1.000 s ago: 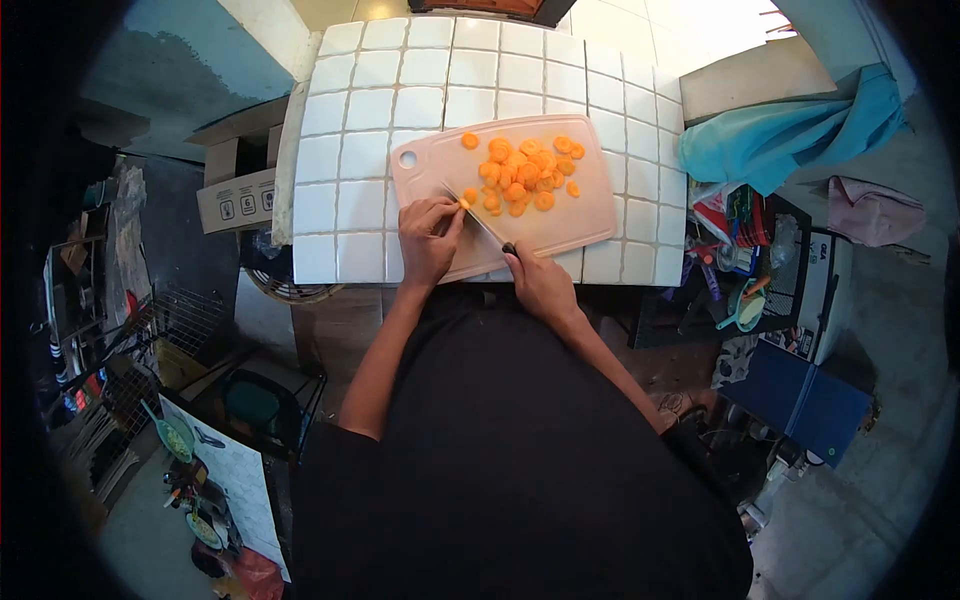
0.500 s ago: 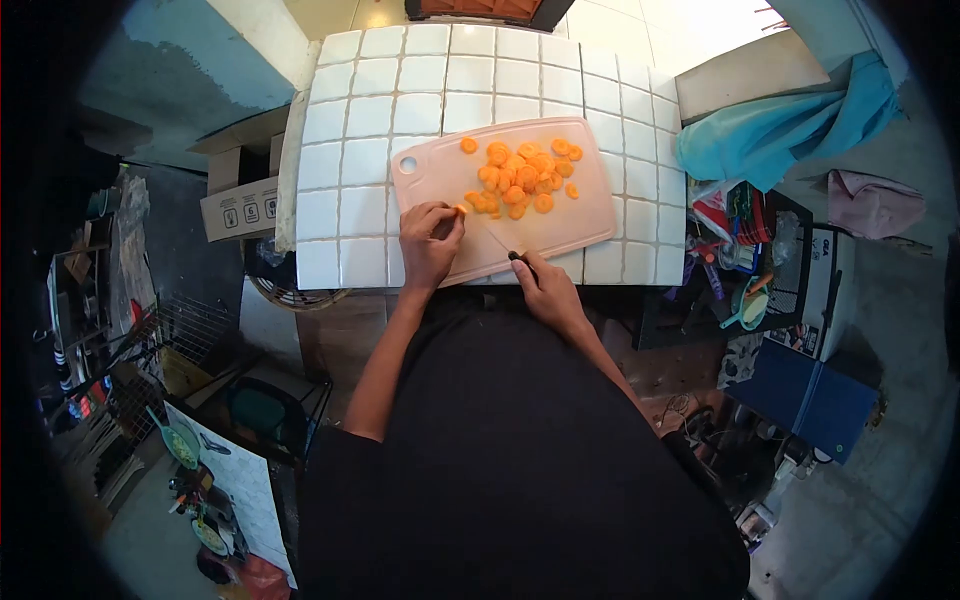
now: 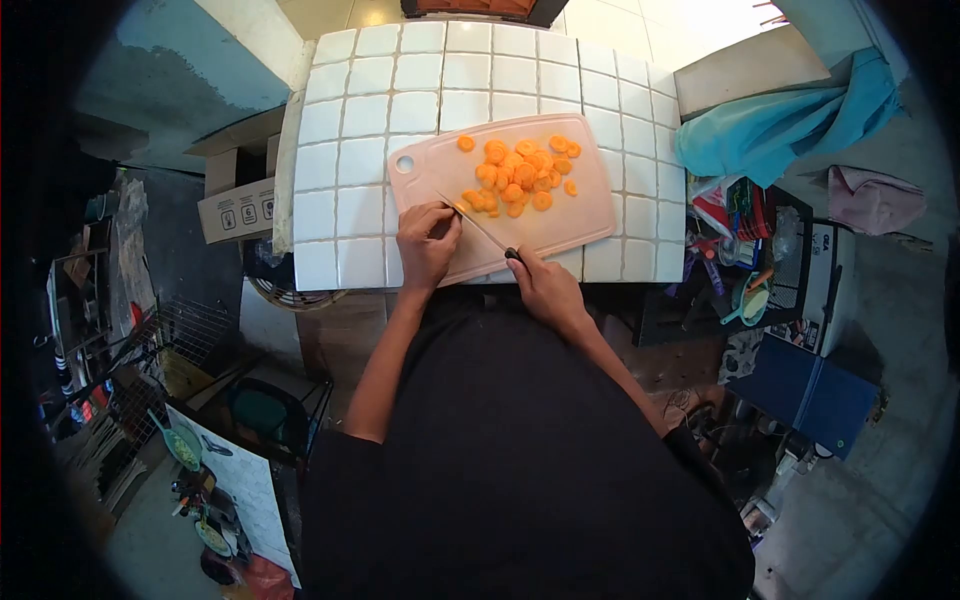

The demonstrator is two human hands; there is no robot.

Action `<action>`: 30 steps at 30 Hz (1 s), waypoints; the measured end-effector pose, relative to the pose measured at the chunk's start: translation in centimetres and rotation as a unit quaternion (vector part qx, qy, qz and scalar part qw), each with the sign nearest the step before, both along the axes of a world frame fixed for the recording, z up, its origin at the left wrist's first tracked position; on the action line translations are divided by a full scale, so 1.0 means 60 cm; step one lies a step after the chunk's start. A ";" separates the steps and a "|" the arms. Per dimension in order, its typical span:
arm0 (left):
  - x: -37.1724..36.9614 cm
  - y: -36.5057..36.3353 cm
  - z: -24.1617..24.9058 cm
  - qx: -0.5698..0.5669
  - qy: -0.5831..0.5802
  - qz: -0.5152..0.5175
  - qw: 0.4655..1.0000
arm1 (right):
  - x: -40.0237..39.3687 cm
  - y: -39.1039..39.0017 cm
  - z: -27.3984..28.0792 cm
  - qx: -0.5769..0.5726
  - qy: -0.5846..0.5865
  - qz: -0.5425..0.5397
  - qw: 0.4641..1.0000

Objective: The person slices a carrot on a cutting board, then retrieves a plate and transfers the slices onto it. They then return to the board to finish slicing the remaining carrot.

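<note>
A pink cutting board lies on the white tiled counter. Several orange carrot slices are heaped on its middle and right part. My left hand, fingers pinched, holds a small carrot piece at the board's lower left; most of that piece is hidden. My right hand is closed round the black handle of a knife. The blade points up and left, its edge at the carrot piece beside my left fingertips.
White tiles surround the board. A teal cloth hangs at the right, above a rack with assorted items. A cardboard box stands left of the counter. A blue folder is at the lower right.
The knife blade has moved up and left, from beside the carrot piece to against it at my left fingertips. My left hand still holds the piece.
</note>
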State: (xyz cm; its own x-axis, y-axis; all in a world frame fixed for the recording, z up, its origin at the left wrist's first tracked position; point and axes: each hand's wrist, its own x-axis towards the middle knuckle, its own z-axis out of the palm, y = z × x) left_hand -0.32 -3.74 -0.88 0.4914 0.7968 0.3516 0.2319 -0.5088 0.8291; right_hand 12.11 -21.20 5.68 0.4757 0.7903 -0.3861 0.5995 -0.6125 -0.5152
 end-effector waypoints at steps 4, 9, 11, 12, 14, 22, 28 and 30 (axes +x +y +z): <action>-0.001 -0.003 -0.002 -0.007 -0.009 -0.004 1.000 | 0.001 0.006 -0.010 -0.003 -0.020 0.001 1.000; -0.001 -0.002 -0.001 -0.005 -0.013 -0.002 1.000 | -0.004 -0.006 -0.018 -0.015 0.005 -0.034 0.999; -0.004 -0.003 0.001 -0.009 -0.004 -0.003 1.000 | -0.001 -0.014 -0.020 0.012 0.025 -0.064 0.998; -0.004 -0.003 0.002 -0.009 -0.004 -0.005 1.000 | 0.000 -0.015 -0.020 0.012 0.025 -0.066 0.997; -0.003 -0.003 0.004 -0.013 -0.005 -0.006 1.000 | 0.003 -0.014 -0.015 0.026 0.042 -0.040 0.998; -0.005 -0.002 0.000 -0.011 -0.006 -0.005 1.000 | 0.000 -0.011 -0.003 0.028 0.016 -0.016 0.999; -0.004 -0.001 0.001 -0.010 0.001 -0.004 1.000 | 0.004 -0.013 -0.005 0.031 0.016 -0.005 0.999; -0.005 -0.002 -0.002 -0.013 0.003 -0.002 1.000 | 0.003 -0.014 -0.007 0.028 0.013 -0.003 1.000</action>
State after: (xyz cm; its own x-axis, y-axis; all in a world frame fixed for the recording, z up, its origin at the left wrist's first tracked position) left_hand -0.62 -3.89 -1.01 0.4959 0.8040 0.3281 0.2352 -0.4881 0.8405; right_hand 12.29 -22.05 5.28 0.4706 0.8080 -0.3546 0.5815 -0.5863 -0.5640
